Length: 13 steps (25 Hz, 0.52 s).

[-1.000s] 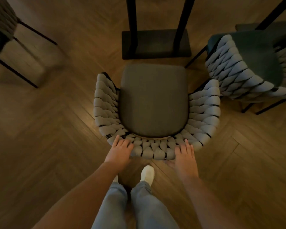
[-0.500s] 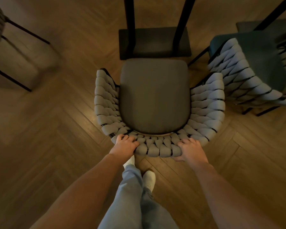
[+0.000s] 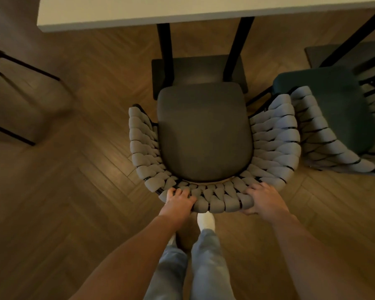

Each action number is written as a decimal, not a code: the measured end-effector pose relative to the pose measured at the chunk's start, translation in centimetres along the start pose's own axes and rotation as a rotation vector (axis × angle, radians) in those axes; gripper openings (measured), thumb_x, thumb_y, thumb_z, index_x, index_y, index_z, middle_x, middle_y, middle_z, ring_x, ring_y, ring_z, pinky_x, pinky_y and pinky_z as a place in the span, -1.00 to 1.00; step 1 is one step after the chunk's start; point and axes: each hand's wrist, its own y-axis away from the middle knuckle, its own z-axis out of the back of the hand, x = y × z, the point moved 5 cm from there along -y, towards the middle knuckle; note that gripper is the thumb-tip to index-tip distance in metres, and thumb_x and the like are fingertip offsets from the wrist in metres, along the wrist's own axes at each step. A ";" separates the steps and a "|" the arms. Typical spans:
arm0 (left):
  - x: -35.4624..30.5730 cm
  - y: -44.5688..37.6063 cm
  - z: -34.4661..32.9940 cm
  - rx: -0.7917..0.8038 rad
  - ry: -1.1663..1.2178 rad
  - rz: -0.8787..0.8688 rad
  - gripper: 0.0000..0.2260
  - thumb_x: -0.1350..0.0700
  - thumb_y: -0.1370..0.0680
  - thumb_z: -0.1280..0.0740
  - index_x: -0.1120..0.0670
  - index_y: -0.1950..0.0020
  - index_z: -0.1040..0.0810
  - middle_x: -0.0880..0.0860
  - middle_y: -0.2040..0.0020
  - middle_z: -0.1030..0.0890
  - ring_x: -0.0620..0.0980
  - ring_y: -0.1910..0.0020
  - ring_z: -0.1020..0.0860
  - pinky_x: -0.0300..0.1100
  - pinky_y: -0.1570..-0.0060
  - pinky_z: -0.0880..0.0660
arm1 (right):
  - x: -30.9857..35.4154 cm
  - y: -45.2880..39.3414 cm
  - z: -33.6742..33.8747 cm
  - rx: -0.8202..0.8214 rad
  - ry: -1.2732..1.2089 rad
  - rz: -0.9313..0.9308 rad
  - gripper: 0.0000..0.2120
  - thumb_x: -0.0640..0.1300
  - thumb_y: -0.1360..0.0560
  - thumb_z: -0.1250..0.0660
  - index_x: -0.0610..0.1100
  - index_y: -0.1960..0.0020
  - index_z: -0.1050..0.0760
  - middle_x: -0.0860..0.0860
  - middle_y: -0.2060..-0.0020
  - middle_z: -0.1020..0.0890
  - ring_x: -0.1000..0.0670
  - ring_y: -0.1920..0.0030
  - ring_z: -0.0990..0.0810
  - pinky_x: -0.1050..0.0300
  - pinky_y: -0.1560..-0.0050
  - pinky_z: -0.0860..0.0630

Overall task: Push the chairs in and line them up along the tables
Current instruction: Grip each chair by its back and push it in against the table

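A chair (image 3: pixel 204 131) with a dark grey seat and a woven grey rope backrest stands directly below me, facing the table (image 3: pixel 139 11). My left hand (image 3: pixel 178 201) grips the backrest's rear rim on its left side, fingers curled over the top. My right hand (image 3: pixel 263 198) grips the same rim on the right, thumb underneath. The seat's front edge sits against the table's dark base plate (image 3: pixel 204 70), between its two black legs. The pale tabletop edge runs along the top of the view.
A second woven chair (image 3: pixel 325 128) with a dark green seat stands close on the right, its backrest nearly touching my chair's right arm. Black legs of another chair (image 3: pixel 20 66) show at far left. My legs and a white sock (image 3: pixel 206 220) are right behind the chair on herringbone wood flooring.
Both hands went from resting flat on the backrest to gripping its rim. The chair moved forward toward the table base, I stepped after it, and the tabletop edge came into view.
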 end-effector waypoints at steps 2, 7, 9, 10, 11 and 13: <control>-0.9 -1.8 1.5 -0.001 0.016 -0.010 -0.58 -0.01 -0.68 -0.22 -0.03 -0.54 -0.33 0.12 -0.52 -0.33 0.17 -0.53 -0.24 0.22 -0.55 0.04 | -1.9 -1.3 1.2 0.009 0.016 -0.011 -0.31 0.42 -0.38 -0.38 0.10 -0.40 -0.45 0.10 -0.30 -0.49 -0.03 -0.34 -0.36 0.01 -0.39 -0.30; -2.3 -5.3 4.0 -0.015 0.032 -0.013 -0.60 0.05 -0.68 -0.22 -0.02 -0.53 -0.34 0.11 -0.49 -0.36 0.15 -0.51 -0.26 0.21 -0.55 0.06 | -5.4 -3.2 3.4 -0.015 0.040 -0.013 -0.36 0.39 -0.41 -0.37 0.10 -0.38 -0.46 0.10 -0.30 -0.49 -0.05 -0.33 -0.36 0.01 -0.36 -0.30; -2.6 -5.8 4.4 -0.014 0.040 -0.010 -0.60 0.03 -0.69 -0.21 -0.02 -0.54 -0.34 0.10 -0.50 -0.35 0.14 -0.52 -0.26 0.20 -0.55 0.06 | -5.9 -3.5 3.7 -0.024 0.039 -0.004 -0.34 0.41 -0.41 -0.35 0.10 -0.40 -0.46 0.10 -0.31 -0.49 -0.05 -0.33 -0.37 0.01 -0.36 -0.30; -2.6 -5.9 4.5 -0.004 0.045 -0.006 -0.59 0.01 -0.69 -0.21 -0.02 -0.54 -0.34 0.09 -0.50 -0.34 0.14 -0.52 -0.26 0.19 -0.55 0.07 | -5.9 -3.5 3.7 -0.025 0.040 0.000 -0.33 0.42 -0.41 -0.35 0.10 -0.41 -0.45 0.10 -0.31 -0.50 -0.05 -0.34 -0.37 0.01 -0.36 -0.29; -2.6 -5.8 4.6 0.002 0.050 -0.004 -0.59 0.01 -0.69 -0.21 -0.03 -0.54 -0.34 0.09 -0.51 -0.34 0.13 -0.52 -0.25 0.19 -0.55 0.08 | -5.9 -3.5 3.7 -0.023 0.044 -0.001 -0.32 0.43 -0.41 -0.34 0.10 -0.42 -0.45 0.10 -0.32 -0.49 -0.05 -0.34 -0.36 0.01 -0.37 -0.29; -2.6 -5.6 4.7 0.006 0.059 0.003 -0.59 0.02 -0.68 -0.22 -0.04 -0.55 -0.33 0.07 -0.52 -0.33 0.12 -0.53 -0.24 0.17 -0.56 0.09 | -5.7 -3.3 3.8 -0.019 0.050 0.003 -0.31 0.43 -0.42 -0.33 0.10 -0.43 -0.43 0.10 -0.34 -0.48 -0.04 -0.36 -0.35 0.01 -0.39 -0.27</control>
